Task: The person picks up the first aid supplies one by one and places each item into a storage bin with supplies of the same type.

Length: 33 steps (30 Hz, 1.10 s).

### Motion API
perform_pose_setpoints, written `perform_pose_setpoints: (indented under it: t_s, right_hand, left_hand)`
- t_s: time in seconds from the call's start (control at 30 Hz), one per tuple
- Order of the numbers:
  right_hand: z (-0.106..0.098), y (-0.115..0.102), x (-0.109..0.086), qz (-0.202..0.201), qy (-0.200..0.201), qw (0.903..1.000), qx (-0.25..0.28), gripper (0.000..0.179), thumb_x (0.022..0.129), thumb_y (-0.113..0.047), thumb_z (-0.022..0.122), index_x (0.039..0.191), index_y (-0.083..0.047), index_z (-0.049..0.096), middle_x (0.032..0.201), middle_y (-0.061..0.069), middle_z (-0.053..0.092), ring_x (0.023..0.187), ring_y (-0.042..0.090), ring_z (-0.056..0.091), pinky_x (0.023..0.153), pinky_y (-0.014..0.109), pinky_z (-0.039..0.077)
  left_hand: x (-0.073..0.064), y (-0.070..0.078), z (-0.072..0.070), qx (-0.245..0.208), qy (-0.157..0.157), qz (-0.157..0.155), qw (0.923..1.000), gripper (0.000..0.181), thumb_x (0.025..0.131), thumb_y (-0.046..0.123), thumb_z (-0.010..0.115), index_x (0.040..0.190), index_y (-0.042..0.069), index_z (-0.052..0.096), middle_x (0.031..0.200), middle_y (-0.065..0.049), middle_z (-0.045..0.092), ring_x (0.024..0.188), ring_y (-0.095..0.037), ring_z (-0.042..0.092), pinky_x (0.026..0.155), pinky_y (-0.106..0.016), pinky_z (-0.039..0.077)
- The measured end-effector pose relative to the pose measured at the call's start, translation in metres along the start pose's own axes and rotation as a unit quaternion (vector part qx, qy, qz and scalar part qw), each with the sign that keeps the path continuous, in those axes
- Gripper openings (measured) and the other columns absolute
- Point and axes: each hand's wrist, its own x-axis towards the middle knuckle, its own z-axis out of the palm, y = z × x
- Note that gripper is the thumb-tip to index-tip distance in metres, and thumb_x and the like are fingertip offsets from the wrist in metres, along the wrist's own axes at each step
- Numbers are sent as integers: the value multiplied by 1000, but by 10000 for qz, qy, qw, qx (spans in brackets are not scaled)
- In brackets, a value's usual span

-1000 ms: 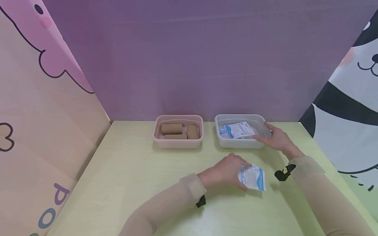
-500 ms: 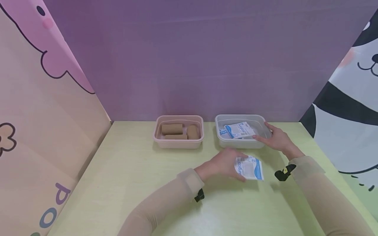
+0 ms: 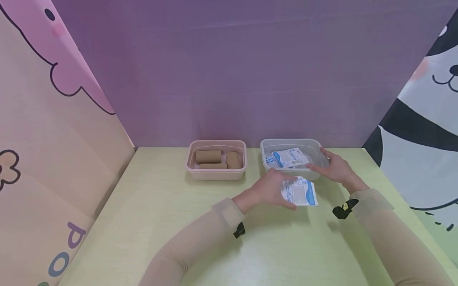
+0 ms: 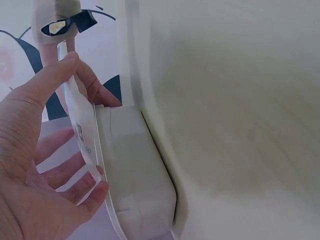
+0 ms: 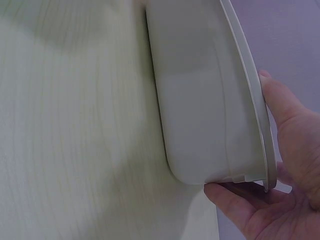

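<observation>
My left hand (image 3: 266, 190) pinches a flat white-and-blue packet printed "Surgical" (image 3: 300, 192), raised above the table just in front of the pale grey plastic box (image 3: 290, 142). In the left wrist view the packet (image 4: 82, 120) shows edge-on between thumb and fingers, close to the box's rim. My right hand (image 3: 336, 169) grips the right end of that box. The right wrist view has its thumb at the rim and a finger under the end of the box wall (image 5: 200, 100). Inside the box lie similar packets (image 3: 290, 157), overlapping.
A pink plastic box (image 3: 216, 174) with several brown rolls (image 3: 208, 156) stands left of the grey one. Both are near the back edge of the light wooden table (image 3: 161, 206). A purple panel (image 3: 229, 71) rises behind, with printed panels at both sides.
My left hand has carried the packet away from me, up to the front of the grey box. My right hand has stayed at the box's right end.
</observation>
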Motion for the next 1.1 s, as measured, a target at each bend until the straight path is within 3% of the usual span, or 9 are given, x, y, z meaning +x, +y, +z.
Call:
perform_pose_setpoints:
  t_s: [0.27,0.47,0.67,0.9,1.1]
  right_hand:
    - [0,1,-1,-42,16,10000,11,118,95,-68,67,168,1,6,166,43,22,148,64,31,117,76,35]
    - [0,3,-1,-137,125,9998,-84,115,96,-66,68,168,3,10,165,43,26,147,64,34,116,75,37]
    - [-1,2,0,-173,115,9998,-81,104,101,-53,68,167,4,12,160,46,31,143,63,41,114,72,42]
    - [-2,3,0,-202,123,9997,-65,101,101,-49,68,167,4,13,159,46,32,141,62,44,115,71,42]
    - [-1,2,1,-202,190,9996,-30,106,99,-55,70,167,5,14,161,45,31,144,60,41,118,70,38]
  left_hand:
    - [7,-6,-8,235,280,-5,9993,90,74,56,95,148,15,64,145,1,70,136,-16,64,123,-32,41]
    - [12,-5,-9,294,455,-283,9981,88,77,57,92,150,17,63,149,0,67,137,-18,61,121,-33,43]
    - [15,-7,-8,467,710,-461,9953,88,80,60,88,153,21,59,156,-3,61,146,-22,55,130,-42,34]
    - [20,-14,-8,642,905,-566,9922,89,80,62,87,154,23,58,156,-2,61,143,-21,56,122,-34,41]
    - [23,-23,-11,766,909,-573,9913,88,80,63,86,154,22,58,154,-2,63,142,-19,57,122,-35,40]
